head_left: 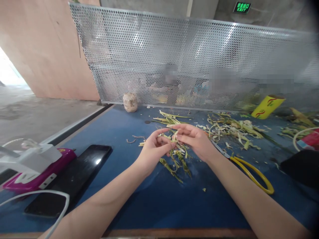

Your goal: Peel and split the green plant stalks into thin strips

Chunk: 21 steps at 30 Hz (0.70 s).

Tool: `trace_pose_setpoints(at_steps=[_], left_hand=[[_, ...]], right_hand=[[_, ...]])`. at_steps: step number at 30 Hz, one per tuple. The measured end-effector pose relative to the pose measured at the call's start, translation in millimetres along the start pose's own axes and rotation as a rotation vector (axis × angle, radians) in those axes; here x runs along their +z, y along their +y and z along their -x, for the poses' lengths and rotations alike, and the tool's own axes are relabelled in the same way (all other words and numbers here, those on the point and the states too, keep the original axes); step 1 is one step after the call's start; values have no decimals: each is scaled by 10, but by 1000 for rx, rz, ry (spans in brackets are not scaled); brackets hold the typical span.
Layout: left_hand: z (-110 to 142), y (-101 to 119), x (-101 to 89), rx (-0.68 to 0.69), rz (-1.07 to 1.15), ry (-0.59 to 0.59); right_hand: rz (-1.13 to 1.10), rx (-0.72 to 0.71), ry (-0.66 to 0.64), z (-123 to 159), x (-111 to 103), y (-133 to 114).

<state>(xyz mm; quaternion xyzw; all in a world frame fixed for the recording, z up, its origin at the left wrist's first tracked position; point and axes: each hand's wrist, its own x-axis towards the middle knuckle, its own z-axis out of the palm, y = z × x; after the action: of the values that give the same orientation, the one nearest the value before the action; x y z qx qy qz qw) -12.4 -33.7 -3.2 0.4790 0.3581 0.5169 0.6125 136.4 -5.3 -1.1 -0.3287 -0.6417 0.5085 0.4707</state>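
My left hand (155,150) and my right hand (195,142) meet over the middle of the blue table (119,132), fingers bent in pinches. Between their fingertips is a thin pale green plant strip (175,135); both hands appear to grip it. Just below them lie knotted or braided green plant pieces (184,164) with loose ends. Behind the fingers more pale leaf strips (171,116) are spread on the table. Scissors with yellow handles (251,171) lie beside my right forearm, their blades partly hidden by it.
A black phone (82,172) and a magenta power strip (50,169) with a white plug lie at left. At the back are a tan wrapped lump (130,102) and a perforated metal screen (149,49). Leaf scraps (234,127) and a yellow roll (267,107) are at right.
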Motion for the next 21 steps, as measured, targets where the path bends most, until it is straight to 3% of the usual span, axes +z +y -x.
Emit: trace_pose_setpoints(at_steps=[4, 10, 21], left_hand=[[-9, -20, -12, 14, -52, -16], [-7, -10, -18, 50, -115, -29], [-19, -42, 1, 135, -138, 113]], right_hand=[[117, -14, -94, -2, -57, -19], [213, 46, -74, 2, -100, -47], [-116, 65, 118, -12, 58, 82]])
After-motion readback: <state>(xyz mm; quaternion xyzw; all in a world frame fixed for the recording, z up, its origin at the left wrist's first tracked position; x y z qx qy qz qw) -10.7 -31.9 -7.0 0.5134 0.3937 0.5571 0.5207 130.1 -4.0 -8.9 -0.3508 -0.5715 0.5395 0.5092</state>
